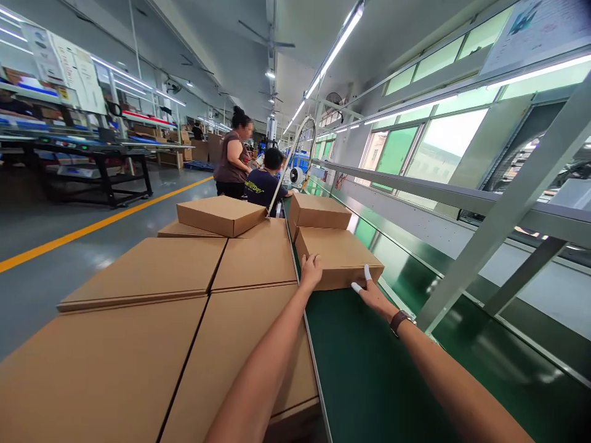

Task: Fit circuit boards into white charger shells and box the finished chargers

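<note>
A closed brown cardboard box point(339, 255) lies on the green conveyor belt point(355, 344) in front of me. My left hand point(312, 271) is closed at its near left corner, fingers curled against the cardboard. At the near right corner, my right hand point(373, 295) has its thumb and finger spread apart, with white covers on the tips. One tip touches or nearly touches the box's front face. Directly behind it sits another cardboard box point(318, 212), its near edge meeting the first.
Left of the belt, large flat cartons point(106, 363) form a broad surface, with a loose cardboard box point(221, 215) on top. Two people point(233, 154) are farther along the line. A slanted metal post point(503, 215) rises on the right, near my right forearm.
</note>
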Demonstrator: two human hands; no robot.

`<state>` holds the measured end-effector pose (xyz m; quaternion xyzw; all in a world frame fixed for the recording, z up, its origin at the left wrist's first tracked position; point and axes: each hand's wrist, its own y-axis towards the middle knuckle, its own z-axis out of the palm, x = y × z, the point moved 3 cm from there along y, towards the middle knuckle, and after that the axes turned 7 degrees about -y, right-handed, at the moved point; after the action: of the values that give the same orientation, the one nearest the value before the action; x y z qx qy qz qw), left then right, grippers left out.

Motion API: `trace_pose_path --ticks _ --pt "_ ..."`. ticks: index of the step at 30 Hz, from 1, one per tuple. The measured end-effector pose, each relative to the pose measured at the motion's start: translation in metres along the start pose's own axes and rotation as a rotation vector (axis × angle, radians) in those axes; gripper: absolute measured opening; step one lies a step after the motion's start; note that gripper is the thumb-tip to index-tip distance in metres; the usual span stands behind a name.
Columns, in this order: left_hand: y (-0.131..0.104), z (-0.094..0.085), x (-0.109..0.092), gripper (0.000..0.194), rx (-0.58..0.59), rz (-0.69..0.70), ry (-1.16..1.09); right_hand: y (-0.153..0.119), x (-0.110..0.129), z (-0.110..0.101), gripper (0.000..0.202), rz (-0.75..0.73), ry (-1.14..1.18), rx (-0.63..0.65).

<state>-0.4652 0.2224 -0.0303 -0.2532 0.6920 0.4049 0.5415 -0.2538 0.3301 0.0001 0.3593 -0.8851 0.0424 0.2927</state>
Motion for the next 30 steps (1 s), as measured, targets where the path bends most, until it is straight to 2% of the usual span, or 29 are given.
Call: trace_pose_path --ticks 2,6,12,17,20,23,25,28,30 --pt "-0.012 -0.005 0.005 0.054 0.039 0.057 0.018 -0.006 0.005 0.007 0.101 -0.009 -0.014 0.056" --pt "-0.030 -0.014 0.015 0.085 0.113 0.157 0.064 -0.006 0.011 0.014 0.099 0.004 -0.101 0.114" --pt "-0.035 -0.003 0.015 0.086 0.086 0.197 0.146 0.006 0.019 0.013 0.094 0.055 -0.307 0.120" --pt "-0.038 0.013 0.013 0.083 0.003 0.151 0.230 0.017 0.025 0.010 0.088 0.109 -0.443 0.103" --pt "-0.037 0.015 0.013 0.082 -0.042 0.120 0.282 0.022 0.028 0.005 0.083 0.116 -0.484 0.093" --pt "-0.035 0.015 0.011 0.081 -0.070 0.090 0.328 0.016 0.036 0.007 0.073 0.098 -0.503 0.116" --pt "-0.036 0.017 0.008 0.081 -0.084 0.064 0.350 0.000 0.047 0.020 0.071 0.061 -0.515 0.169" --pt "-0.038 0.019 0.004 0.082 -0.101 0.021 0.361 -0.037 0.070 0.055 0.075 0.000 -0.557 0.264" --pt "-0.035 0.014 0.003 0.085 -0.090 0.008 0.356 -0.062 0.082 0.078 0.077 -0.040 -0.603 0.293"
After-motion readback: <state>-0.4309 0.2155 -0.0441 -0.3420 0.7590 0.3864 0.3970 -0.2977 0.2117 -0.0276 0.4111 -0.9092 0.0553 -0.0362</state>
